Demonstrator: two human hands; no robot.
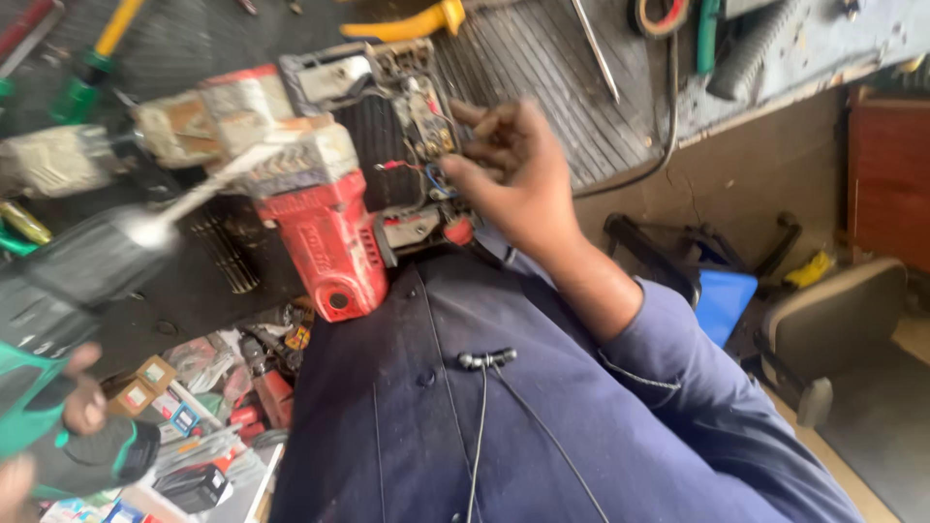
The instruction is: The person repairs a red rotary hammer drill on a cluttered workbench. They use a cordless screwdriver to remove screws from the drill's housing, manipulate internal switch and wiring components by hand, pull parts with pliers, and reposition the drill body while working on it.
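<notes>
Hands: 2. Right hand (518,179) pinches the wiring of 1 red power tool (334,247) lying on the ribbed bench (542,68). Left hand (77,402) grips 1 green-black cordless driver (68,291), its bit blurred. Small boxes (145,383) clutter below.

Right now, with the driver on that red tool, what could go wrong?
1. The left hand runs the green driver with its bit on the red tool, which rests at the bench edge against the body; a slip could push it off.
2. The right hand sits at the open switch housing beside loose wires; a jolt could snag or tear them.
3. The view is blurred, so the bit's seating can't be confirmed; it may cam out.
</notes>
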